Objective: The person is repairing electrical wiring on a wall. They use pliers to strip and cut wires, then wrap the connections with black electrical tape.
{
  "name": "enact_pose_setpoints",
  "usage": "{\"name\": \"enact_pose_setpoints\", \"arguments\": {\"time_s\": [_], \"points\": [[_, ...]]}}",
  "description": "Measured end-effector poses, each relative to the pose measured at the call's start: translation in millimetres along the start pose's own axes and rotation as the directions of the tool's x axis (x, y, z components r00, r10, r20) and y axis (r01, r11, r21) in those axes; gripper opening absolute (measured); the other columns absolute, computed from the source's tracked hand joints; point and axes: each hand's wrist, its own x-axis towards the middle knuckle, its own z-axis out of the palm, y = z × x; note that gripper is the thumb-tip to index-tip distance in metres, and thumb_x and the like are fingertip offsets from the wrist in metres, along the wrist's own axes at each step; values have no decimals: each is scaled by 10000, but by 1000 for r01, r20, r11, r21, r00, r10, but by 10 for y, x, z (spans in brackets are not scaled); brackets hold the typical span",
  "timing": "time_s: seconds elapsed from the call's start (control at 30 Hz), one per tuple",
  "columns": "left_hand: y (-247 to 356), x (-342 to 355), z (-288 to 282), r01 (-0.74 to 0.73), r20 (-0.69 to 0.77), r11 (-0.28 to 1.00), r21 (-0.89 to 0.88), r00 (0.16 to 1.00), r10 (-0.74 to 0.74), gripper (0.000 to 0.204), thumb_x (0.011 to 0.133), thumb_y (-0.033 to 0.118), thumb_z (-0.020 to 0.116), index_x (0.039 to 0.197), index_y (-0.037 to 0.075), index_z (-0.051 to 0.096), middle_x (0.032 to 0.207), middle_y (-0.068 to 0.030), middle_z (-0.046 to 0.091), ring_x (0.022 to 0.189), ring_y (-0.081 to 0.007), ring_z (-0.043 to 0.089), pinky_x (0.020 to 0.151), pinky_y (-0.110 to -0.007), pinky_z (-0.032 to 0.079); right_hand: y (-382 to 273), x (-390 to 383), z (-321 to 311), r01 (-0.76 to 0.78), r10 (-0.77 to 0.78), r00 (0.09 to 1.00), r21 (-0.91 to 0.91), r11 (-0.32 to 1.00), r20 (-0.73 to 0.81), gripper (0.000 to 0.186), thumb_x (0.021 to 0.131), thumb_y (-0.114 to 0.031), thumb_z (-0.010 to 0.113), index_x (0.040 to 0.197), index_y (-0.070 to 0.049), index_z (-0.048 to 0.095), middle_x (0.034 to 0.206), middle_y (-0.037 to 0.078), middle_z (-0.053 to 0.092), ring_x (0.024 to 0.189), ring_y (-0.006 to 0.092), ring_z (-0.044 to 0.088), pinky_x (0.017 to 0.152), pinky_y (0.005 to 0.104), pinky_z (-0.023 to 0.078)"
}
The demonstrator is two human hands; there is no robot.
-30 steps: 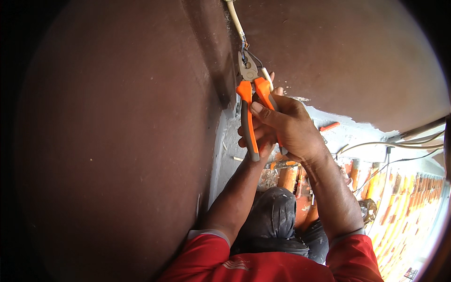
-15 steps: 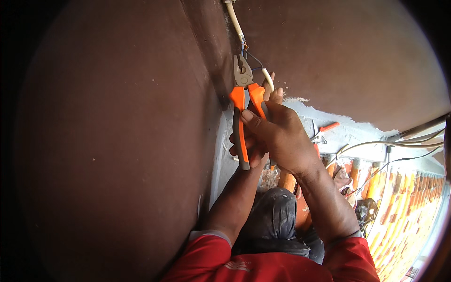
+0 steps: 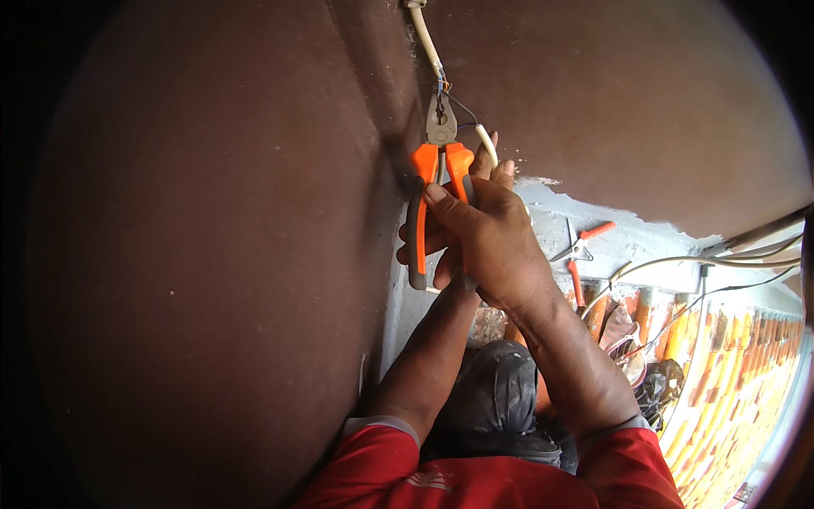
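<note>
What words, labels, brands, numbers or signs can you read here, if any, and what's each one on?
Readable text: none.
Red shirt: the pale mark on it is too small and blurred to read.
Orange-and-grey pliers: no lettering I can make out.

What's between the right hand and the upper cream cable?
In the head view, the grey head of the pliers and thin exposed wires lie between the right hand and the upper cream cable.

The snips lie right of the pliers.
</note>
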Motion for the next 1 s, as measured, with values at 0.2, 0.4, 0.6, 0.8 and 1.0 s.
{"name": "enact_pose_setpoints", "arguments": {"time_s": [0.2,0.4,0.6,0.8,1.0], "points": [[7,3,5,67,39,995,-69,997,-64,490,1191,332,549,1591,55,494,1220,-62,682,1051,-145,713,954,-309,611,-22,2,-33,203,-250,968,-566,799,-5,411,1121,-292,646,1073,107,735,984,257,718,877,408,761,998,571,578],[-53,43,45,79,70,992,-94,995,-72,482,1187,330,556,1575,48,503,1192,-57,684,1025,-145,718,929,-309,624,224,111,-122,394,-576,801,-868,303,163,430,1079,-342,734,1036,81,666,894,197,676,846,284,728,800,435,564],[11,-26,-15,148,83,980,-131,987,-138,475,1183,328,563,1558,41,511,1163,-51,687,999,-144,723,904,-309,638,-45,77,-297,186,-162,983,-507,842,93,406,1090,-314,735,1134,87,691,897,182,769,775,267,784,687,359,606],[-51,43,59,-65,104,997,33,993,61,391,1167,297,593,1449,26,571,1092,-31,688,954,-139,728,844,-307,645,-359,-83,-733,-48,30,944,47,998,327,474,1136,-285,667,1342,132,574,1010,294,799,772,325,836,449,290,610],[174,134,38,45,174,999,-9,984,-42,320,1178,279,579,1367,24,622,1085,8,667,921,-55,685,757,-228,633,-313,276,-1085,-80,-1,879,149,986,476,456,1125,-276,678,1294,140,597,992,306,788,778,360,830,457,320,616]]}}
